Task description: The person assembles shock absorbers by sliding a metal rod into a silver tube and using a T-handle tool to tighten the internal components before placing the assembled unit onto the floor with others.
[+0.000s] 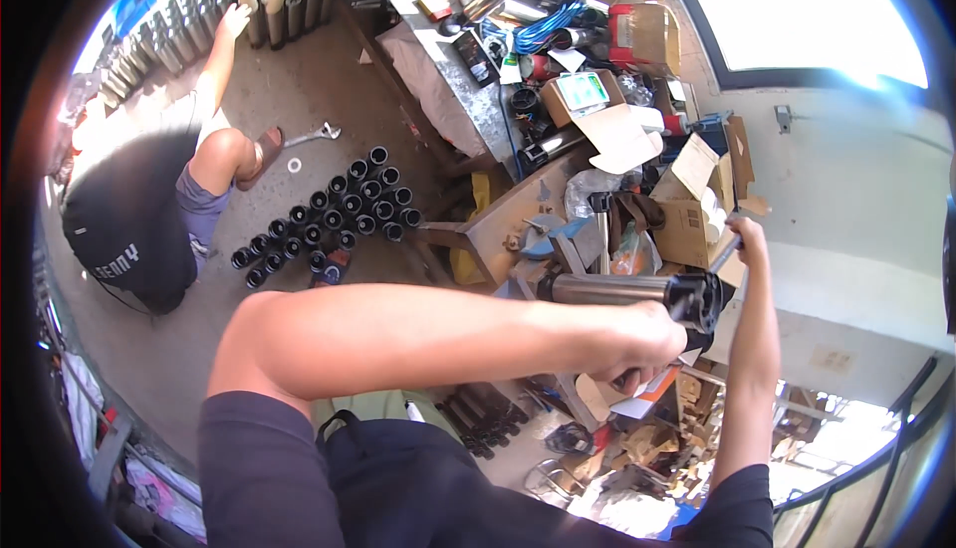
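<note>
Two hands work at a metal tube [612,289]. Left hand [652,344] grips under its black end cap [695,299]. Right hand [749,234] squeezes a thin handle [725,252] just above. Open cardboard boxes [687,219] sit behind on the counter [508,219].

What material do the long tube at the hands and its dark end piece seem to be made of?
The tube looks like bare metal, probably steel: silvery grey with a bright streak of glare along it. Its end piece is black and fairly glossy; plastic or coated metal, I cannot tell which.

Left hand [647,344] grip contents hidden
</note>
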`<state>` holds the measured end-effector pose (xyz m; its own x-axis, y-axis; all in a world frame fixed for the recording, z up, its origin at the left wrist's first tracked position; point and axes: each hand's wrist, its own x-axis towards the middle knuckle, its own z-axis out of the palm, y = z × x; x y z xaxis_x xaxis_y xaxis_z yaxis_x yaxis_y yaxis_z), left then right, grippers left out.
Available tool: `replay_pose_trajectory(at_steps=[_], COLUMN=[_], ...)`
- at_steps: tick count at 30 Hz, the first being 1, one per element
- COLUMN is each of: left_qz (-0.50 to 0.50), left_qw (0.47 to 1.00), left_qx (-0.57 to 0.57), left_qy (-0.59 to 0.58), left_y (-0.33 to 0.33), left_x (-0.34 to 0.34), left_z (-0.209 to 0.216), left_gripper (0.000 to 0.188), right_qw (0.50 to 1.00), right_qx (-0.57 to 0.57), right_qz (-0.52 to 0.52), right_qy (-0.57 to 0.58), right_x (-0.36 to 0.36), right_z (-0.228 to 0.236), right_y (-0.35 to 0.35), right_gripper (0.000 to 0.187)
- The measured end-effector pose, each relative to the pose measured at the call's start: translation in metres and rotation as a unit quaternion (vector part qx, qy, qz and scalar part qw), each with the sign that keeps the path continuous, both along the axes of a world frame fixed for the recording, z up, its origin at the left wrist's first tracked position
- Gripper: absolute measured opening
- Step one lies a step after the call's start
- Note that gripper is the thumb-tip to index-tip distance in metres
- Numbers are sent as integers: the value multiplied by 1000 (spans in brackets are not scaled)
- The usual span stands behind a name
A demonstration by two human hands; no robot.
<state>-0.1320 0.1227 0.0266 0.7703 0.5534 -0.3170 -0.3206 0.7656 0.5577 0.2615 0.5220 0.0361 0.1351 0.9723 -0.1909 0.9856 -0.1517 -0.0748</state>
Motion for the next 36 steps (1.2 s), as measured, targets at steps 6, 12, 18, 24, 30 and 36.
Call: replay_pose_trajectory(at_steps=[6,12,18,24,30,36], left_qz=[-33,133,138,126,328,404], left_qw=[892,345,143,168,154,146], left_qx=[304,456,601,826,743,779], left_qy=[334,810,774,524,563,457], left_y=[-22,-32,33,150,134,159], left_x=[8,93,21,8,24,42], left_z=[51,26,-14,-6,-36,-31], left_gripper=[17,20,17,15,30,41], right_qw=[838,723,907,955,904,927], right_qx=[132,440,419,297,201,-227], right_qz=[477,519,51,14,370,131], right_qy=[-230,-122,-1,1,-79,269], right_x=[104,84,48,26,63,56], right_z=[14,-26,35,47,86,74], right_y=[23,11,-276,-518,-471,-436], right_gripper=[31,24,41,52,49,54])
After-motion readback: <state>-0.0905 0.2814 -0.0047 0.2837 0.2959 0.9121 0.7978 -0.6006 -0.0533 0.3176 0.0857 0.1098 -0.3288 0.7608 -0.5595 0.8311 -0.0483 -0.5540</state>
